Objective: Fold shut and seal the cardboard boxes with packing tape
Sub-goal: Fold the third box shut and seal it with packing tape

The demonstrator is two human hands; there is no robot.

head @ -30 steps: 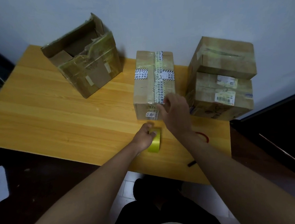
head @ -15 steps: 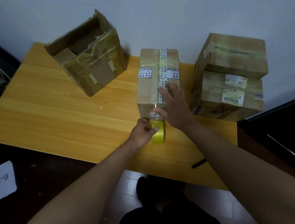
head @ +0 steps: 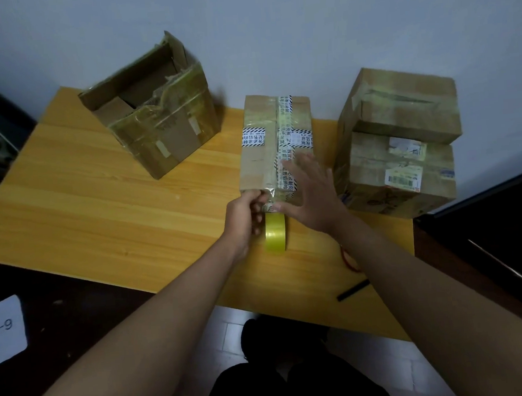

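I have the middle box [head: 276,146] at the table's [head: 98,210] back edge, flaps shut, fresh tape running down its near face. My left hand [head: 244,219] grips the yellow tape roll [head: 275,232] just below that face; my right hand [head: 311,194] lies flat, fingers straight, smoothing the strip on top. Two stacked boxes [head: 402,143] to the right look sealed. The open box [head: 153,112], back left, remains, I judge. A black pen [head: 353,290] lies nearby, out of the way.
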